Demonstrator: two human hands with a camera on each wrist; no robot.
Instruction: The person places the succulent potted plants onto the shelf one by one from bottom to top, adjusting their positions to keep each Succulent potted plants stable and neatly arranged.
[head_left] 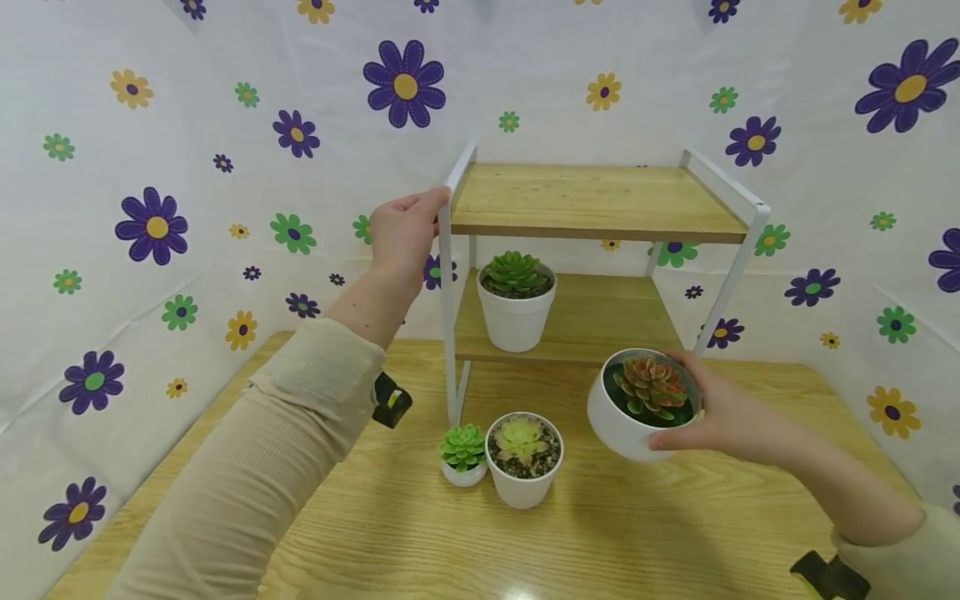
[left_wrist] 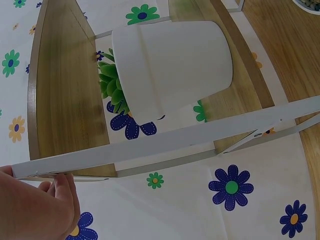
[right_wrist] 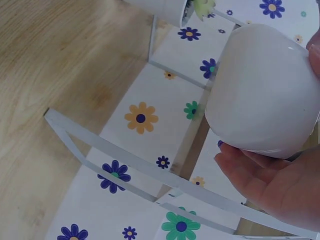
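Note:
A white two-tier rack with wooden shelves (head_left: 600,196) stands at the middle of the table. My left hand (head_left: 408,229) pinches its upper left frame corner, which the left wrist view shows too. In my right hand (head_left: 723,408) is a white bowl-shaped pot (head_left: 626,429) with a reddish-green succulent (head_left: 651,385); thumb and fingers grip it from the right. It hangs above the table in front of the lower shelf, slightly tilted. On the lower shelf's left side sits a white pot (head_left: 517,323) with a green succulent (head_left: 513,273).
Just in front of the rack's left leg stand a small potted green succulent (head_left: 462,452) and a white pot (head_left: 524,490) with a yellow-green succulent, side by side on the wooden table (head_left: 360,533). A flower-patterned cloth (head_left: 187,50) surrounds the table's back and sides.

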